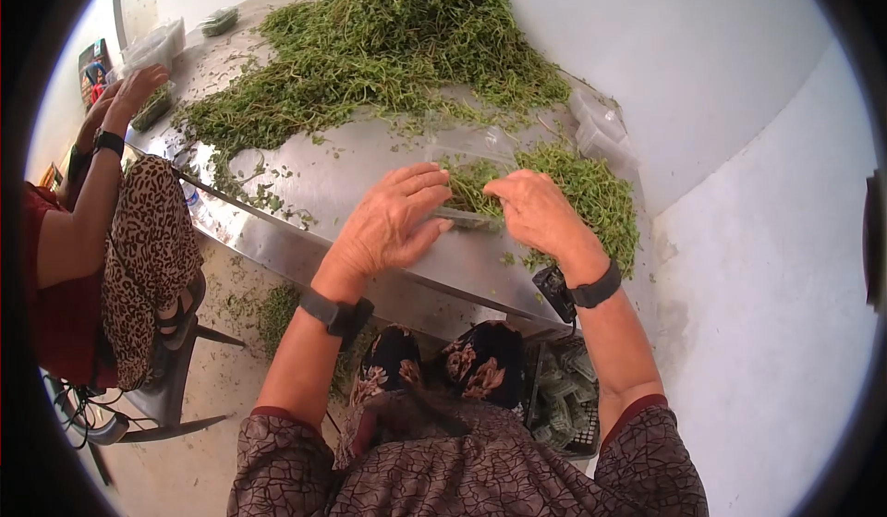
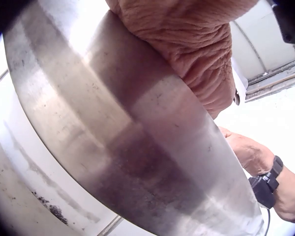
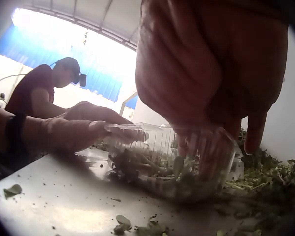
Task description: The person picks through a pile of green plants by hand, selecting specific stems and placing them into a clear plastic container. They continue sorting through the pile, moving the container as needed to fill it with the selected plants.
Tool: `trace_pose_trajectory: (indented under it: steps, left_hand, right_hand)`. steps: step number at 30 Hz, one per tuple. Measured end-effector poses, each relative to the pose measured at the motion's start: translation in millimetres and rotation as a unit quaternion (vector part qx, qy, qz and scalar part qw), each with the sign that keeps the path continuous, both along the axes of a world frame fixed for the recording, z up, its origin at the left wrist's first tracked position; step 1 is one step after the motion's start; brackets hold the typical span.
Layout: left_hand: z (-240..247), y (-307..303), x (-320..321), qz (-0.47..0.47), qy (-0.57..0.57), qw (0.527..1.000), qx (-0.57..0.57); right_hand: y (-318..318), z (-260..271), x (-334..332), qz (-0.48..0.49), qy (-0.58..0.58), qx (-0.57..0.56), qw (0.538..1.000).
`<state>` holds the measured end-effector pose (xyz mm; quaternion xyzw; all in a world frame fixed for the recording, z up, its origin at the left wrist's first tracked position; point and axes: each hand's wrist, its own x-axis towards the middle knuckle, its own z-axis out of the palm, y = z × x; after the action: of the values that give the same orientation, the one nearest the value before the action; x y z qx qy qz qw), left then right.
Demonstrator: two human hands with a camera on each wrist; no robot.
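Work point: a metal table, with one person seated at its near edge. From where I stand, a clear plastic container sits on the table between the two hands, near that edge, with leafy green stems inside.

The left hand is at the container's left end, touching it; its fingers are extended, with the thumb apart from them. The right hand points downward, some of its fingers inside the container among the stems. I cannot tell whether those fingertips pinch anything or merely press. A black strap is on the right wrist.

Adjacent stock: a smaller heap of the same greens lies just right of the container; a large pile occupies the far part of the table. Clear plastic tubs stand at the right far edge, beside the wall. Loose leaves litter the metal.

Floor level: a dark crate holds filled clear packs. A second person sits at the left.
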<state>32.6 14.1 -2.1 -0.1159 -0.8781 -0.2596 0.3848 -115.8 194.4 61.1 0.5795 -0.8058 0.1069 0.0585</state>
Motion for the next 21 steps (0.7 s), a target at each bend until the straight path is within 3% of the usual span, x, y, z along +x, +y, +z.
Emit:
trace_pose_trajectory:
  steps: [3, 5, 11, 21]
  left_hand:
    - [0, -1, 0, 0.002, -0.005, 1.0, 0.002]
    - [0, -1, -1, 0.0, -0.007, 1.0, 0.002]
    - [2, -1, -2, -0.007, 0.014, 1.0, -0.002]
    - [2, 0, -2, 0.037, -0.023, 0.999, -0.029]
  right_hand:
    - [5, 0, 2, 0.015, 0.003, -0.045, 0.999]
    - [13, 2, 11, 0.019, 0.015, -0.156, 0.987]
    - [37, 0, 31, -0.007, -0.078, -0.176, 0.981]
    - [56, -21, 52, -0.034, -0.071, -0.193, 0.978]
